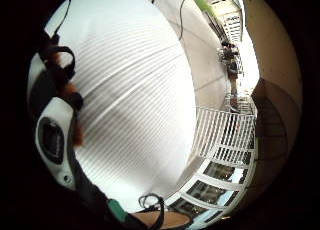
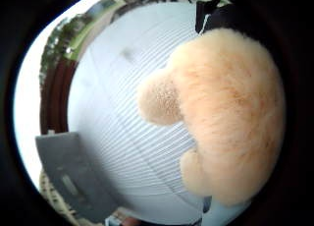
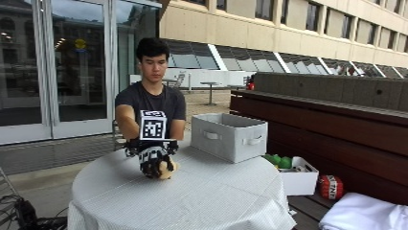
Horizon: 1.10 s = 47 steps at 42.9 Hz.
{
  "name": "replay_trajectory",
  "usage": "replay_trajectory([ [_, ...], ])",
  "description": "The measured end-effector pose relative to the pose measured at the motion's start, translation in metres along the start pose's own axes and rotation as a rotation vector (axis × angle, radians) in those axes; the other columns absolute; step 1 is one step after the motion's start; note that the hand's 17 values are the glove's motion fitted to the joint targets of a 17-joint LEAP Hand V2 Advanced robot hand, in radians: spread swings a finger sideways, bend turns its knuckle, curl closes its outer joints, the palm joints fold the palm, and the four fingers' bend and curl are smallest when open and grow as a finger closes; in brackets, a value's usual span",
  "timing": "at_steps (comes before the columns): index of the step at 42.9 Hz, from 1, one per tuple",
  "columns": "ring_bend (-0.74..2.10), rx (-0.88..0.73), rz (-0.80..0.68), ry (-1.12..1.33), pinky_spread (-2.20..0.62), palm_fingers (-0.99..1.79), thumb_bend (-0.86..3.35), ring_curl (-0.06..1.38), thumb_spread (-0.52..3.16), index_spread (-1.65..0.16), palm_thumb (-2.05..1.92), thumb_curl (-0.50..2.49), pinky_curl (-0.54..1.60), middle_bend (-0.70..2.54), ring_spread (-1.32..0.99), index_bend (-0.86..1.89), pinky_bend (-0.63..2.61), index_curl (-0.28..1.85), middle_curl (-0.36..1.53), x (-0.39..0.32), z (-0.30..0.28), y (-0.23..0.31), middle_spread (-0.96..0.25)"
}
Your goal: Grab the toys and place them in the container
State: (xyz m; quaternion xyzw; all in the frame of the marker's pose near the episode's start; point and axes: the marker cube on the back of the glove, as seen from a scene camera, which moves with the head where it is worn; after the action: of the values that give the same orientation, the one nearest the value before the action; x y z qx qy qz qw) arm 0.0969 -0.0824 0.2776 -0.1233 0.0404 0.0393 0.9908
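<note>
My gloved right hand [image 3: 153, 160] hangs just above the round table [image 3: 210, 196], fingers curled round a tan plush toy [image 3: 167, 169] that peeks out below and beside the glove. The same fluffy tan toy [image 2: 230, 118] fills much of the thumb side palm view, close to the palm, with the striped tablecloth [image 2: 122, 113] behind it. A grey fabric container [image 3: 228, 136] with side handles stands open on the table, to the right of the hand and farther back. It also shows as a grey box [image 2: 73, 179] in the thumb side view.
A white box [image 3: 300, 177] holding green things sits on the wooden bench [image 3: 338, 143] beside the table, with a red item [image 3: 329, 186] next to it. A white cloth [image 3: 363, 213] lies at the lower right. A white railing [image 1: 225, 135] shows beyond the table's edge.
</note>
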Motion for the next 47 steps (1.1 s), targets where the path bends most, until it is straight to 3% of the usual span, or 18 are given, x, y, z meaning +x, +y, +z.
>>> replay_trajectory([
  [5, 1.08, -0.013, -0.006, -0.028, -0.47, 1.20, 0.72, 0.50, 1.09, -0.27, 1.03, 0.57, 0.30, 0.87, -0.41, 0.49, 0.82, 0.32, 0.57, 0.001, -0.021, 0.009, -0.31],
  [9, 1.14, 0.166, 0.044, -0.004, -0.46, 1.10, 0.59, 0.50, 0.91, -0.29, 0.90, 0.58, 0.32, 0.78, -0.41, 0.42, 0.82, 0.30, 0.56, -0.003, -0.055, 0.007, -0.33],
  [12, 1.14, 0.134, 0.058, -0.002, -0.46, 1.09, 0.51, 0.50, 0.83, -0.30, 0.81, 0.59, 0.33, 0.69, -0.41, 0.43, 0.83, 0.31, 0.54, -0.010, -0.095, 0.027, -0.35],
  [15, 1.05, 0.166, 0.012, -0.008, -0.47, 0.98, 0.42, 0.48, 0.80, -0.32, 0.71, 0.59, 0.36, 0.56, -0.42, 0.48, 0.91, 0.33, 0.52, -0.019, -0.132, 0.038, -0.37],
  [29, 0.97, 0.301, -0.207, -0.060, -0.47, 1.00, 0.35, 0.44, 0.66, -0.37, 0.68, 0.69, 0.37, 0.42, -0.45, 0.40, 0.93, 0.36, 0.52, -0.111, -0.260, 0.115, -0.45],
  [47, 0.93, 0.356, -0.457, -0.106, -0.46, 1.02, 0.30, 0.44, 0.61, -0.41, 0.69, 0.80, 0.37, 0.31, -0.47, 0.26, 0.90, 0.40, 0.58, -0.253, -0.311, 0.243, -0.51],
])
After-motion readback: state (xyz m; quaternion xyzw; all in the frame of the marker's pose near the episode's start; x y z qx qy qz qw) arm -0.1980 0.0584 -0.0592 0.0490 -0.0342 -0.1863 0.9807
